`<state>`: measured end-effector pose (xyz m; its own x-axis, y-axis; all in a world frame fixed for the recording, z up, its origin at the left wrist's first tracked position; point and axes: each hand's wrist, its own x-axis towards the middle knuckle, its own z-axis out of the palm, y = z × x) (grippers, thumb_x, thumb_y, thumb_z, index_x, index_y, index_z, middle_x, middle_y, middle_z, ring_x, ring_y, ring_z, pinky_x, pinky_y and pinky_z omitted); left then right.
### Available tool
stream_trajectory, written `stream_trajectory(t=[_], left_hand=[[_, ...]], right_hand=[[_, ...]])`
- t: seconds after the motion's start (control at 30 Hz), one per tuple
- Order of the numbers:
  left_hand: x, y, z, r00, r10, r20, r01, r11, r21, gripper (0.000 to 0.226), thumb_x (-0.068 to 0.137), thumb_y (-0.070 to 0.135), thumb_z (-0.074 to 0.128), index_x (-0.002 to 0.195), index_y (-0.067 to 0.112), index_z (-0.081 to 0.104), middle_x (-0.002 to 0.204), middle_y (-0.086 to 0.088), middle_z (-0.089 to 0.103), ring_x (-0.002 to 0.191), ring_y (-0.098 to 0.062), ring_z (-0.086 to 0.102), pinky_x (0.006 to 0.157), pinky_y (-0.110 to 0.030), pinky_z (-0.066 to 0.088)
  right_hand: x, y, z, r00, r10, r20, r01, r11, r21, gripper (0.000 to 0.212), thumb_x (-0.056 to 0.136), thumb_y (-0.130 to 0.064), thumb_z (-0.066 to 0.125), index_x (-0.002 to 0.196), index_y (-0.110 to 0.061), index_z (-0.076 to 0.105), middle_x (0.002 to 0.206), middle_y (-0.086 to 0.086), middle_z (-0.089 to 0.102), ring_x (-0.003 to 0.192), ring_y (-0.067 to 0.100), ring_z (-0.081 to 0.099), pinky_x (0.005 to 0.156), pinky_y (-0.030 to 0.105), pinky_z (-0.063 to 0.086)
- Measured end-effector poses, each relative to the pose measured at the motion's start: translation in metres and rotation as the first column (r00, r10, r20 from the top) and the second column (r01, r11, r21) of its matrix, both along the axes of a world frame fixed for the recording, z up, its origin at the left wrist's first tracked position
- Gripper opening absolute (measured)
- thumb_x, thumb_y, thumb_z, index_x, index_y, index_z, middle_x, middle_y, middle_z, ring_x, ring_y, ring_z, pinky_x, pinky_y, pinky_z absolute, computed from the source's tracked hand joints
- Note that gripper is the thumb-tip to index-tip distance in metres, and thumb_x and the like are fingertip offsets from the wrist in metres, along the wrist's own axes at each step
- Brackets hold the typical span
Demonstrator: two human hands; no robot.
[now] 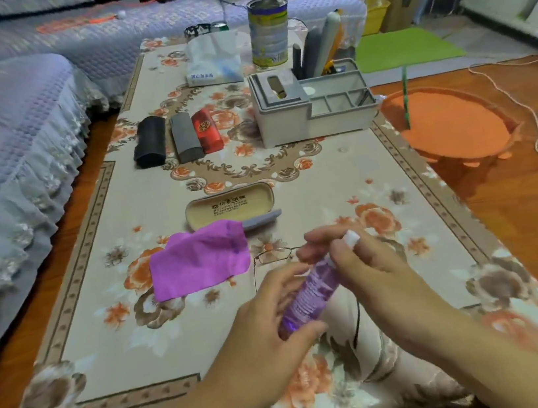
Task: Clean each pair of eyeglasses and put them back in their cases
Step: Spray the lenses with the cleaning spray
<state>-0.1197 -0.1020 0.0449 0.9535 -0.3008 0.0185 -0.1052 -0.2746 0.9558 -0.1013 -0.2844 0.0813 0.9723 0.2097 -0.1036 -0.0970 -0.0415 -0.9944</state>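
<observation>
My left hand (263, 322) grips the lower end of a purple bottle (311, 294) tilted over the table. Around the bottle's top my right hand (355, 261) curls its fingers, with a white cap (352, 237) showing between them. Thin-framed eyeglasses (269, 255) lie on the floral tablecloth just beyond my hands, partly hidden by them. A purple cloth (199, 260) lies to their left. An open beige glasses case (230, 206) sits behind the cloth. Further back a black case (149, 141), a grey case (185, 138) and a red case (206, 130) stand side by side, all closed.
A grey desk organiser (313, 107) stands at the right back, with a tall tin (270, 32) and a tissue pack (213, 61) behind it. A blue sofa (9, 136) runs along the left. An orange stool (450, 123) sits right of the table.
</observation>
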Motion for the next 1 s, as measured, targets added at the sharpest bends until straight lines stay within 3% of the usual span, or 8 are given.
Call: stream_trajectory(t=[0.1, 0.23, 0.37, 0.5, 0.63, 0.8, 0.9, 1.0], left_hand=[[-0.01, -0.005, -0.007, 0.991, -0.108, 0.077, 0.1, 0.99, 0.094, 0.051, 0.088, 0.033, 0.073, 0.124, 0.058, 0.047, 0.127, 0.031, 0.061, 0.117, 0.003, 0.062, 0.098, -0.014, 0.048], [0.006, 0.035, -0.023, 0.904, -0.005, 0.428, -0.162, 0.921, 0.354, 0.025, 0.093, 0.032, 0.054, 0.118, 0.029, 0.06, 0.107, 0.02, 0.063, 0.101, -0.001, 0.061, 0.086, -0.02, 0.05], [0.057, 0.064, -0.031, 0.772, -0.275, 0.573, -0.264, 0.682, 0.683, 0.026, 0.091, 0.014, 0.063, 0.117, 0.013, 0.068, 0.112, -0.004, 0.066, 0.101, -0.022, 0.062, 0.079, -0.04, 0.055], [0.092, 0.063, -0.02, 0.726, -0.465, 0.506, -0.205, 0.557, 0.805, 0.027, 0.1, 0.027, 0.055, 0.124, 0.019, 0.065, 0.122, -0.004, 0.064, 0.111, -0.024, 0.058, 0.095, -0.04, 0.051], [0.114, 0.073, -0.024, 0.448, -0.794, 0.41, -0.208, 0.354, 0.912, 0.035, 0.094, 0.011, 0.049, 0.127, 0.016, 0.06, 0.124, -0.012, 0.064, 0.11, -0.031, 0.061, 0.096, -0.043, 0.05], [0.12, 0.067, -0.028, 0.359, -0.837, 0.412, -0.22, 0.353, 0.909, 0.03, 0.095, 0.004, 0.053, 0.123, 0.012, 0.062, 0.119, -0.011, 0.066, 0.102, -0.032, 0.062, 0.092, -0.045, 0.051], [0.117, 0.063, -0.027, 0.358, -0.803, 0.476, -0.204, 0.431, 0.879, 0.024, 0.09, 0.0, 0.066, 0.112, 0.01, 0.064, 0.112, -0.012, 0.068, 0.095, -0.032, 0.063, 0.087, -0.044, 0.053], [0.101, 0.062, -0.023, 0.387, -0.727, 0.567, -0.193, 0.537, 0.821, 0.013, 0.093, 0.001, 0.06, 0.1, 0.007, 0.07, 0.102, -0.012, 0.07, 0.089, -0.03, 0.065, 0.079, -0.04, 0.054]], right_hand=[[-0.001, -0.005, -0.008, 0.976, -0.191, -0.105, 0.208, 0.961, 0.182, 0.032, 0.103, -0.033, 0.045, 0.111, -0.007, 0.062, 0.089, 0.011, 0.071, 0.09, 0.031, 0.07, 0.092, 0.047, 0.053], [0.018, -0.046, -0.003, 0.936, -0.254, -0.244, 0.34, 0.831, 0.44, 0.023, 0.109, -0.028, 0.038, 0.111, -0.01, 0.052, 0.076, 0.009, 0.056, 0.063, 0.025, 0.055, 0.065, 0.046, 0.058], [0.02, -0.068, -0.006, 0.938, -0.247, -0.243, 0.335, 0.826, 0.453, 0.017, 0.108, -0.03, 0.042, 0.106, -0.014, 0.048, 0.078, 0.01, 0.054, 0.056, 0.02, 0.048, 0.048, 0.031, 0.046], [0.014, -0.065, -0.007, 0.963, -0.195, -0.187, 0.254, 0.887, 0.384, 0.021, 0.106, -0.025, 0.045, 0.113, -0.008, 0.055, 0.086, 0.01, 0.061, 0.066, 0.022, 0.056, 0.058, 0.036, 0.052], [0.01, -0.069, -0.005, 0.975, -0.153, -0.16, 0.209, 0.878, 0.431, 0.026, 0.105, -0.029, 0.043, 0.111, -0.01, 0.06, 0.09, 0.014, 0.063, 0.073, 0.024, 0.061, 0.082, 0.056, 0.057], [0.007, -0.076, -0.011, 0.963, -0.155, -0.22, 0.234, 0.886, 0.399, 0.027, 0.105, -0.034, 0.041, 0.114, -0.013, 0.055, 0.083, 0.014, 0.06, 0.065, 0.025, 0.053, 0.062, 0.038, 0.051], [0.008, -0.081, -0.016, 0.953, -0.165, -0.253, 0.255, 0.889, 0.379, 0.028, 0.106, -0.033, 0.043, 0.115, -0.01, 0.055, 0.08, 0.014, 0.059, 0.064, 0.024, 0.052, 0.059, 0.035, 0.045], [0.007, -0.087, -0.014, 0.951, -0.197, -0.24, 0.277, 0.887, 0.37, 0.025, 0.105, -0.026, 0.046, 0.113, -0.006, 0.056, 0.083, 0.012, 0.059, 0.067, 0.022, 0.056, 0.059, 0.033, 0.05]])
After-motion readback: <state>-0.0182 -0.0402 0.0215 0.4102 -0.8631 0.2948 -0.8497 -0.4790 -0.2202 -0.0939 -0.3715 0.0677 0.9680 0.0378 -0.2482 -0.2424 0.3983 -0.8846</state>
